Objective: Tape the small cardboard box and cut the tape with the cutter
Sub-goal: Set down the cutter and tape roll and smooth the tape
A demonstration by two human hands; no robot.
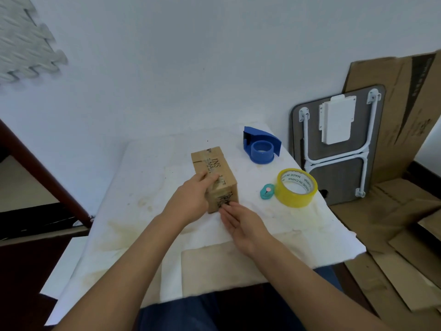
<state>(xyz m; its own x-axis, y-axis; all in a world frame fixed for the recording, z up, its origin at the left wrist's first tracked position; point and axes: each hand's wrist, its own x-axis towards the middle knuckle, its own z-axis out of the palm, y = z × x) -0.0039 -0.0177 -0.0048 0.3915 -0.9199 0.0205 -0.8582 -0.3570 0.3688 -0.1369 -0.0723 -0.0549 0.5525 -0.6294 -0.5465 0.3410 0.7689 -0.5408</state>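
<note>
- Closest in, the right hand [241,225] is lying flat with fingers straight and together, fingertips touching the near end face of the small cardboard box [214,176]. Looks to me like it's smoothing tape down onto that end, or just bracing the box so it isn't sliding.
- The left hand [193,197] is wrapping over the box's near top edge, thumb and fingers curled onto the top and left side, not pinching anything loose. I'd guess it's pinning the box to the desk [148,192] while the other hand is pressing.
- The box itself is sitting lengthwise on the white cover in the middle of the desk, flaps closed, with a shiny strip running along the top seam, so some tape seems to be on already. Can't tell how fresh it is.
- Just to the right, the little teal cutter [266,191] is resting untouched, touching the yellow tape roll [297,187], both parked within easy reach of the right hand.
- Farther back, a blue tape dispenser [261,146] is sitting idle near the desk's far right corner.
- Beyond that, a folded lap table [338,144] and flattened cardboard [405,111] are leaning against the wall.
</note>
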